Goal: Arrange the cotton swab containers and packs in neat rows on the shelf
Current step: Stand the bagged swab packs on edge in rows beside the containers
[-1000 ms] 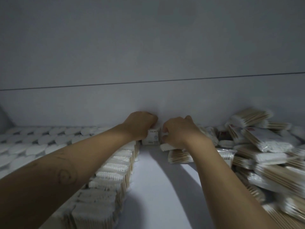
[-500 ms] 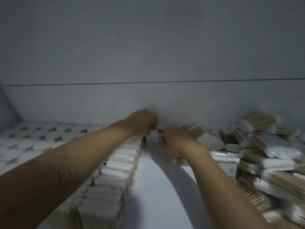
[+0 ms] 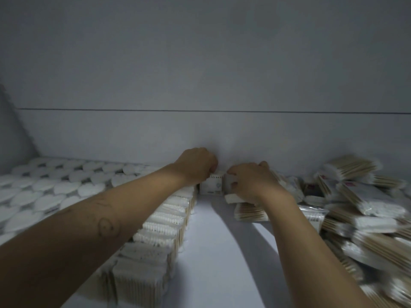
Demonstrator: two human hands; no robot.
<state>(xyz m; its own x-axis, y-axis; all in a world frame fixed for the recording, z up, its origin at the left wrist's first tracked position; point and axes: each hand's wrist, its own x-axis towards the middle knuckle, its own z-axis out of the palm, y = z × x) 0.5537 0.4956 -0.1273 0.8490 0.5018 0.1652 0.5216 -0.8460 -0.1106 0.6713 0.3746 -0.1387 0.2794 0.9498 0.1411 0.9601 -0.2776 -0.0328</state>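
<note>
Both my hands reach to the back wall of the white shelf (image 3: 213, 241). An upright cotton swab pack (image 3: 212, 185) stands against the back wall between them. My left hand (image 3: 195, 166) curls over its top left corner. My right hand (image 3: 251, 183) grips another swab pack (image 3: 231, 197) just right of it, fingers wrapped round it. A neat row of upright swab packs (image 3: 160, 227) runs from the front to the back under my left forearm. Heart-shaped swab containers (image 3: 55, 187) fill the left of the shelf in rows.
A loose heap of swab packs (image 3: 360, 210) lies on the right side of the shelf, some stacked at angles. A flat pack (image 3: 251, 213) lies under my right wrist. A bare strip of shelf runs between the neat row and the heap.
My right hand slid a little to the right and now holds a pack beside the upright one. My left hand stayed at the upright pack's top. The view shifted slightly.
</note>
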